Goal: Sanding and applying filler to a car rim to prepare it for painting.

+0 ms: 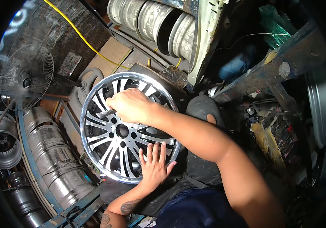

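Observation:
A multi-spoke alloy wheel (122, 143) with a polished silver lip and dark gaps between its spokes lies face up before me, against my knees. My left hand (154, 169) rests flat on its near right part, fingers outstretched over the spokes and lip. Above the spokes left of the hub, my right hand (132, 106) is closed in a fist. A small grey flat piece (105, 113) sticks out from under its fingers, touching or just over a spoke; I cannot make out its exact kind.
Bare metal wheels (56, 155) are stacked at the left, by a blue metal frame (37, 167). A fan (27, 81) stands far left. More wheels (148, 22) sit on a rack at the back. A yellow cable (75, 30) crosses behind. Clutter (269, 140) lies at the right.

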Available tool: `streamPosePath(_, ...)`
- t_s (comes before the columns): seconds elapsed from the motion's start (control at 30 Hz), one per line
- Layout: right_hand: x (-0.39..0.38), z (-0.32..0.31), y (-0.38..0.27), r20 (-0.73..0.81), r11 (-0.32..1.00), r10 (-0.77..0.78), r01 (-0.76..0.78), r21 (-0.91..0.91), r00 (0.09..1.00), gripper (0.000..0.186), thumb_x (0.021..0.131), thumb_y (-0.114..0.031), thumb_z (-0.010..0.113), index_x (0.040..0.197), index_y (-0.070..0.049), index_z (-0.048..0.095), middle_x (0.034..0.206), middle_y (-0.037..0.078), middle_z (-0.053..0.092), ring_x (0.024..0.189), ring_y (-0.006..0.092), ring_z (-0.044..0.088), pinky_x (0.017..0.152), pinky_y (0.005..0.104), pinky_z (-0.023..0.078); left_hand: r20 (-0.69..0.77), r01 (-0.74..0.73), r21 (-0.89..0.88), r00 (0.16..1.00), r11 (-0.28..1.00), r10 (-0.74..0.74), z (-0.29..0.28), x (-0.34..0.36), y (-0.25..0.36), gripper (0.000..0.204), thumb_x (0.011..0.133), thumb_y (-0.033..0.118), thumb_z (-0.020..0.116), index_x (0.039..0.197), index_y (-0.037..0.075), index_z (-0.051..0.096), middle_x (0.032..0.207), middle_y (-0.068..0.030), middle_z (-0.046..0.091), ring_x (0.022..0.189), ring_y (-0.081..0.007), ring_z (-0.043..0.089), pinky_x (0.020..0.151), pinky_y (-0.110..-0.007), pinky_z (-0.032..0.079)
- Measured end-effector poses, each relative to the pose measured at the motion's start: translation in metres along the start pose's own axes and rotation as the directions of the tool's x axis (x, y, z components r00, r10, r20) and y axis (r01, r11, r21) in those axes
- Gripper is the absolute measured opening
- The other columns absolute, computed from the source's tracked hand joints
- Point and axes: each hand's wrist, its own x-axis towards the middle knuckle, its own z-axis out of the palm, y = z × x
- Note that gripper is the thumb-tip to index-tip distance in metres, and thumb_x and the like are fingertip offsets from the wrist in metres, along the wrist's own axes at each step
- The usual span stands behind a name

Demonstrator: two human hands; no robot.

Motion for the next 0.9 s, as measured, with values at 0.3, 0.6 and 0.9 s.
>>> streamPosePath(0.3, 0.003, -0.001, -0.008, 0.079, 1.0, 0.016, -0.015, -0.01, 0.997, 0.019, 0.081, -0.009, 0.067, 0.1, -0.007, 0.07, 0.095, 0.016, 0.075, 0.091, 0.0368, 0.074, 0.081, 0.0494, 0.058, -0.035, 0.013, 0.014, 0.999, 1.0, -0.013, -0.001, 0.001, -0.008, 0.087, 0.094, 0.069, 0.055, 0.159, 0.012, 0.044, 0.16, -0.0164, 0.042, 0.148, -0.038, 0.035, 0.122, -0.064, 0.013)
streamPosePath(0.6, -0.002, -0.008, -0.004, 0.167, 0.997, 0.075, -0.074, -0.011, 0.983, 0.023, 0.085, -0.012, 0.066, 0.107, -0.009, 0.069, 0.1, 0.015, 0.075, 0.098, 0.0379, 0.072, 0.084, 0.0507, 0.056, 0.124, 0.206, -0.201, 0.975, 0.958, -0.184, -0.037, 0.006, -0.057, 0.095, 0.087, 0.065, 0.07, 0.163, 0.018, 0.036, 0.166, -0.0212, 0.029, 0.152, -0.0456, 0.028, 0.12, -0.07, 0.018)
streamPosePath(0.9, 0.002, 0.003, -0.009, 0.194, 0.998, 0.05, -0.044, -0.037, 0.98, 0.027, 0.086, -0.011, 0.065, 0.112, -0.008, 0.068, 0.107, 0.014, 0.075, 0.1, 0.037, 0.072, 0.086, 0.0504, 0.057, 0.215, 0.301, -0.176, 0.941, 0.937, -0.262, -0.036, 0.002, -0.093, 0.121, 0.071, 0.065, 0.084, 0.168, 0.028, 0.022, 0.171, -0.0256, 0.015, 0.156, -0.0522, 0.015, 0.12, -0.072, 0.016)
